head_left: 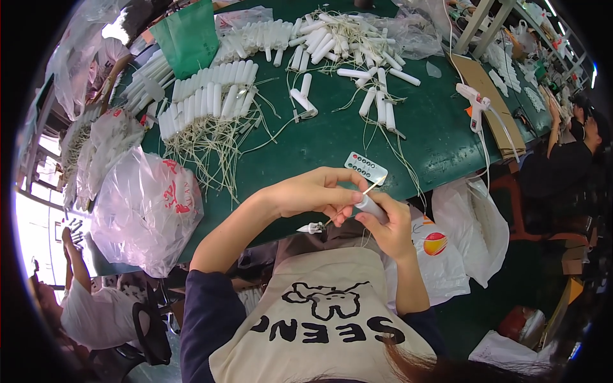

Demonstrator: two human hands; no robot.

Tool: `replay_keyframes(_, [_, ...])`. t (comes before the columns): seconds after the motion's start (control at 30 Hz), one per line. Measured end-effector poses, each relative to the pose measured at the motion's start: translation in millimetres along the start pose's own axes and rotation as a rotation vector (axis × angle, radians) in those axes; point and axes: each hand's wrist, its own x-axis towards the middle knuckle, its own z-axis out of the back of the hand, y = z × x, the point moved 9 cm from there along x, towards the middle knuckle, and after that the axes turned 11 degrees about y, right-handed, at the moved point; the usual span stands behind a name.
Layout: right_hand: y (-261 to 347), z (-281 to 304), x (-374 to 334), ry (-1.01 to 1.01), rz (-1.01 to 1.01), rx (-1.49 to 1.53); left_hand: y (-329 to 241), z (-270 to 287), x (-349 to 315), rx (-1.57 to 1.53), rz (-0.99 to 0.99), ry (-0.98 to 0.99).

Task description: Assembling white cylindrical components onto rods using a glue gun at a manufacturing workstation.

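Observation:
Just past the table's near edge, my right hand (393,225) is wrapped round a smooth white candle-like tube (372,208), held tilted. Close against the tube's upper end, my left hand (322,191) pinches a thin pale stick or stiff wire (375,185) between thumb and finger. Below the left fingers hangs a small white flame-shaped bulb (311,228) on a thin wire that runs up toward the tube. How the wire meets the tube is hidden by my fingers. A white remote control (366,167) with several buttons lies on the table just beyond my hands.
Rows of white tubes (207,102) with trailing wires lie at the left, with a loose pile (325,38) behind. A glue gun (474,105) stands at the right by cardboard (491,108). A stuffed plastic bag (147,210) sits left; people work on both sides.

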Motion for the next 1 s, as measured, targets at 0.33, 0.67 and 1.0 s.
replay_keyframes(0.33, [-16.5, -13.4, 14.2, 0.231, -0.054, 0.354, -1.3, -5.4, -9.8, 0.047, 0.002, 0.111])
replay_keyframes(0.67, [-63.6, 10.9, 35.0, -0.019, -0.242, -0.863, -0.1, -14.7, -15.6, 0.093, 0.035, 0.136])
replay_keyframes(1.0, [-65.4, 10.9, 33.3, 0.077, -0.233, -0.53, 12.2, -16.1, -12.5, 0.097, 0.099, 0.147])
